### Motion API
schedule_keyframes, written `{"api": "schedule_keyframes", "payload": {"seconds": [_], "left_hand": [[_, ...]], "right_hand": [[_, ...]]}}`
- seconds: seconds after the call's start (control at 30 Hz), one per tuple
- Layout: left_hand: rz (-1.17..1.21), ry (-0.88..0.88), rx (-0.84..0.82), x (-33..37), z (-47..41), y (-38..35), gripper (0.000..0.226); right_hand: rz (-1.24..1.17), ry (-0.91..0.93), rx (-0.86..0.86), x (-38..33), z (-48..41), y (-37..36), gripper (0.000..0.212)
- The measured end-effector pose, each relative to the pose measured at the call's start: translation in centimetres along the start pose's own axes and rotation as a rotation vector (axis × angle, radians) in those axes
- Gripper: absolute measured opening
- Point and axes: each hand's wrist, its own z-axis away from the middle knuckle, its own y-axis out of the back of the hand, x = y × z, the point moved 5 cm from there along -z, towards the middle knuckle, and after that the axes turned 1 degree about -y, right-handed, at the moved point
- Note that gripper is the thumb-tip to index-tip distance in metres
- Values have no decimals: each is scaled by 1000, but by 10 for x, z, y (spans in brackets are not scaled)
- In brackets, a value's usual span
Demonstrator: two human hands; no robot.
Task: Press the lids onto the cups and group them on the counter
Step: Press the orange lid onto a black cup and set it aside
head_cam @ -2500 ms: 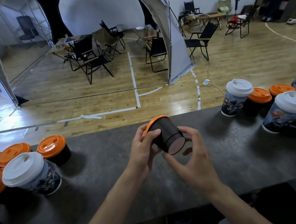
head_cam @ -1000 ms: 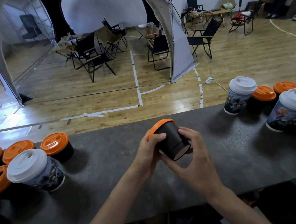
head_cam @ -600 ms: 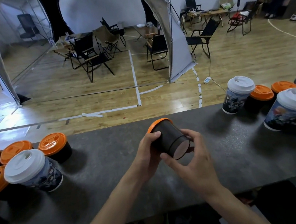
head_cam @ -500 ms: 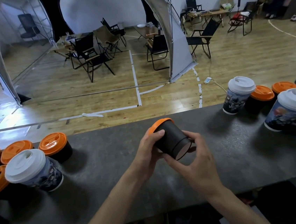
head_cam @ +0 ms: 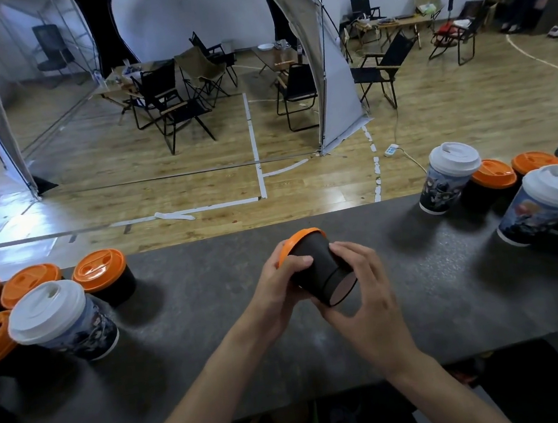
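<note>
A small black cup [head_cam: 322, 272] with an orange lid [head_cam: 296, 240] is held tilted above the dark counter [head_cam: 213, 321], its base turned toward me. My left hand [head_cam: 279, 290] grips the lid end, thumb across the cup's wall. My right hand [head_cam: 365, 291] holds the base end with fingers curled over it. At the left stand several orange-lidded black cups [head_cam: 103, 276] and a white-lidded printed cup [head_cam: 63, 321]. At the right stand white-lidded printed cups [head_cam: 446, 176] and orange-lidded cups [head_cam: 492, 176].
The counter's far edge drops to a wooden floor with folding chairs [head_cam: 173, 105] and a white tent frame [head_cam: 331, 68]. More printed cups [head_cam: 545, 204] crowd the right end, partly cut off by the frame.
The cup has turned a little in my hands and stays tilted above the same spot; my right fingers have shifted higher over its wall. The cups on the counter have not moved.
</note>
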Motion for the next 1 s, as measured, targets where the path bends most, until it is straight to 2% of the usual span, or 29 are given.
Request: {"api": "schedule_keyframes", "payload": {"seconds": [0.13, 0.3, 0.4, 0.47, 0.6, 0.77, 0.9, 1.0], "left_hand": [[175, 26, -87, -5, 5, -3, 69], [70, 15, -4, -8, 0, -5, 71], [127, -37, -35, -5, 2, -5, 70], [132, -52, -53, -5, 1, -4, 69], [119, -34, -53, -7, -3, 0, 77], [147, -54, -72, -9, -1, 1, 73], [9, 15, 56, -10, -2, 2, 67], [30, 175, 59, -27, 1, -7, 58]], "right_hand": [[-128, -96, 30, -1, -1, 2, 79], [26, 50, 30, -3, -1, 2, 77], [-95, -32, 7, -2, -1, 2, 87], [-120, -61, 17, -1, -2, 2, 86], [-32, 3, 33, 4, 1, -1, 85], [3, 50, 19, 6, 2, -5, 91], [-96, -69, 55, 9, 2, -2, 83], [-86, -82, 59, 3, -5, 0, 71]]}}
